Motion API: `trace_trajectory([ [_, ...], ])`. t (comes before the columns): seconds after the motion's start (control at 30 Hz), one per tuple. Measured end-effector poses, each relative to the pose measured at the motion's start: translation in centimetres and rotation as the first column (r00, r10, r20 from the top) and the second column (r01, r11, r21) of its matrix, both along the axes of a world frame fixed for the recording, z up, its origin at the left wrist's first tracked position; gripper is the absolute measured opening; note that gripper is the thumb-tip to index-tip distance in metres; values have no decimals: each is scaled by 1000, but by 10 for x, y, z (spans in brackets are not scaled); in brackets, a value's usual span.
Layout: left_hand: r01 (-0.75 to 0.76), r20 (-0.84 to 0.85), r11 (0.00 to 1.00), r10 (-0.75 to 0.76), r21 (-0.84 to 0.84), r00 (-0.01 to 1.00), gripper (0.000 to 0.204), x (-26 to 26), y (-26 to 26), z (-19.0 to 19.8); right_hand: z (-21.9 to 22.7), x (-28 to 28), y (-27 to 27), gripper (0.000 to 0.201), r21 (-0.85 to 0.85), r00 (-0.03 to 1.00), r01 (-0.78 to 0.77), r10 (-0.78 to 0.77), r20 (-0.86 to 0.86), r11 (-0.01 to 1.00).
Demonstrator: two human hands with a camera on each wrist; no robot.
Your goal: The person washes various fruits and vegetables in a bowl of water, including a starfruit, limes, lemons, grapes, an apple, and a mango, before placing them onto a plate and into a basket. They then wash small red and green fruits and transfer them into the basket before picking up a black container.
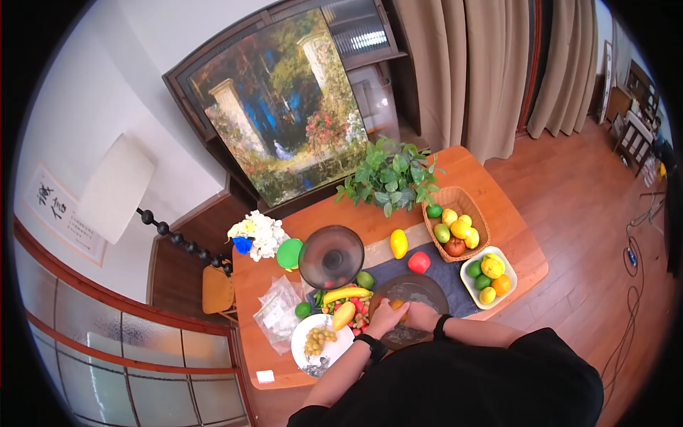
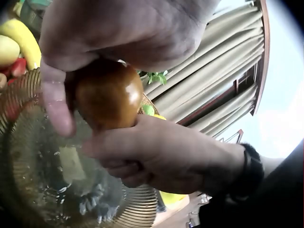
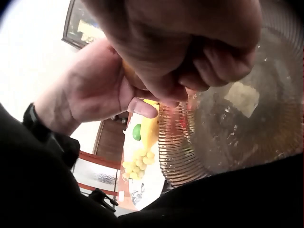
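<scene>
Holding an orange-brown fruit [image 2: 111,97] in both hands, just above a ribbed glass bowl [image 2: 142,205] of water [image 2: 97,197], perhaps to catch drips. Cupping it with the left hand [image 2: 121,35], seemingly for support; cannot tell the pose of hidden fingertips. Gripping with the right hand [image 2: 159,149], thumb against the skin, lower fingers curled together, likely to prevent slipping

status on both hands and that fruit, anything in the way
Left hand cups orange-brown fruit, right hand grips its end; ribbed bowl below; no obstruction seen.
</scene>
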State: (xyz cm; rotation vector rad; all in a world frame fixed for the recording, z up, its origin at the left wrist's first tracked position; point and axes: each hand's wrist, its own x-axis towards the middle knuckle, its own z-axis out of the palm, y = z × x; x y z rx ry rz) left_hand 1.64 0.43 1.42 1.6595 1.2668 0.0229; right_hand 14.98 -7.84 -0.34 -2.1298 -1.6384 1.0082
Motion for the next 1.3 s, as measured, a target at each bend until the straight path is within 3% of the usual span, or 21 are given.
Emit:
trace_trajectory([
  [0.07, 4, -4, 996, -5, -88, 1000, 68, -4, 3, 1, 18, -2, -6, 28, 29, 997, -31, 29, 66, 999],
  [0.13, -79, 36, 857, 113, -509, 993, 60, -9, 9, -1, 22, -2, -8, 27, 55, 990, -66, 59, 132, 996],
  [0.17, -81, 36, 856, 115, -511, 993, 60, -13, 12, -4, 14, -1, -7, 26, 141, 980, -101, 74, 184, 985],
  [0.23, -137, 67, 518, 357, -844, 932, 58, -19, 13, -8, 2, 0, -3, 25, 222, 968, -137, 83, 236, 965],
  [0.33, -192, 43, 590, 360, -784, 932, 60, -18, 7, -10, -10, 1, 0, 16, 303, 939, -218, 115, 325, 928],
  [0.37, -192, 42, 591, 359, -783, 932, 60, -18, 5, -10, -12, 0, -2, 14, 199, 960, -199, 150, 236, 960],
  [0.43, -81, 38, 933, 100, -349, 994, 63, -13, 0, -8, -14, 3, 0, 14, 93, 974, -188, 174, 143, 978],
  [0.5, -119, 31, 955, 132, -273, 991, 61, -10, -7, -8, -18, 11, 6, 21, -333, 915, -127, -19, -402, 935],
  [0.6, -233, 34, 950, 245, -208, 969, 56, -12, -5, -51, -29, 20, 11, 21, -499, 777, -147, -213, -593, 854],
  [0.67, -304, 43, 926, 321, -225, 946, 53, -12, -3, -57, 1, 18, 9, 22, -448, 812, -178, -126, -570, 876],
  [0.73, -196, 114, 826, 298, -528, 948, 46, -20, 1, -40, 8, 15, 6, 22, -396, 841, -216, -36, -540, 892],
  [0.8, -124, 110, 826, 219, -549, 970, 46, -27, 11, -33, -5, 11, 9, 19, -411, 863, -365, 138, -487, 835],
  [0.93, -120, 45, 846, 167, -520, 985, 44, -29, 8, -15, -33, 23, 19, 21, -392, 978, -160, 92, -187, 906],
  [0.97, -122, 43, 845, 169, -521, 985, 44, -30, 7, -19, -83, 31, 21, 24, -132, 1000, 5, -1, 31, 991],
  [1.0, -118, 43, 832, 168, -542, 985, 44, -31, 6, -27, -111, 37, 22, 29, 168, 965, 117, -152, 212, 979],
  [1.03, -113, 43, 820, 165, -561, 985, 43, -30, 4, -28, -112, 40, 22, 29, 170, 966, 117, -152, 211, 979],
  [1.13, -234, -24, 795, 266, -559, 964, 44, -25, -5, -33, -105, 47, 28, 29, 25, 990, 66, -68, 122, 998],
  [1.17, -230, -23, 796, 263, -560, 965, 44, -27, -2, -37, -89, 43, 28, 32, -209, 847, 235, -305, -435, 949],
  [1.2, -181, -5, 735, 235, -653, 972, 45, -30, 3, -46, -70, 38, 27, 35, -483, 370, 225, -533, -761, 846],
  [1.23, -131, 14, 660, 210, -739, 978, 47, -31, 4, -54, -50, 34, 26, 35, -488, 370, 227, -538, -757, 843],
  [1.3, -159, 15, 596, 277, -787, 961, 42, -28, 2, -59, -16, 26, 22, 41, -347, 391, 37, -333, -858, 937],
])
